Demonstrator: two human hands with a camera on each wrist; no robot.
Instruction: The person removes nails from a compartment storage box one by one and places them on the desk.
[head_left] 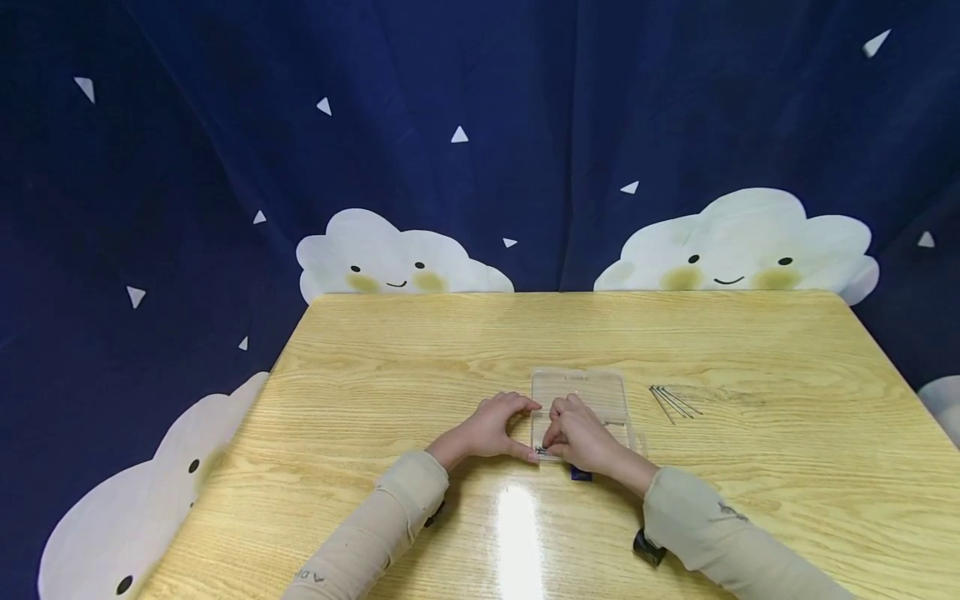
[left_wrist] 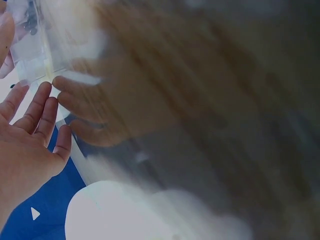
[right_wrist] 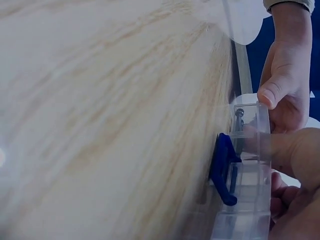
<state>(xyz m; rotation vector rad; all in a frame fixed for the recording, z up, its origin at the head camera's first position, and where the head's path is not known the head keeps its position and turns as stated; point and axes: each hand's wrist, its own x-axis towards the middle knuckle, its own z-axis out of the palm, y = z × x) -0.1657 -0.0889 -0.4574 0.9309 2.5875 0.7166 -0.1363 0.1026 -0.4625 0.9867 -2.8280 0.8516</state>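
Note:
A clear plastic compartment box (head_left: 585, 385) lies with its lid up on the table. My left hand (head_left: 491, 427) is at the box's left side, thumb by the near corner and fingers by the far part of the edge; in the left wrist view its fingers look fairly straight. My right hand (head_left: 585, 437) reaches into the box with curled fingers. Its thumb and forefinger meet at small dark nails (head_left: 541, 450) in the near-left compartment; the fingertips are partly hidden. A nail head (right_wrist: 240, 113) shows through the clear wall. A blue latch (right_wrist: 222, 170) hangs on the near side.
Several long nails (head_left: 673, 403) lie fanned on the wooden table (head_left: 780, 467), right of the box. A dark blue curtain (head_left: 525, 150) with clouds and triangles hangs behind the table's far edge.

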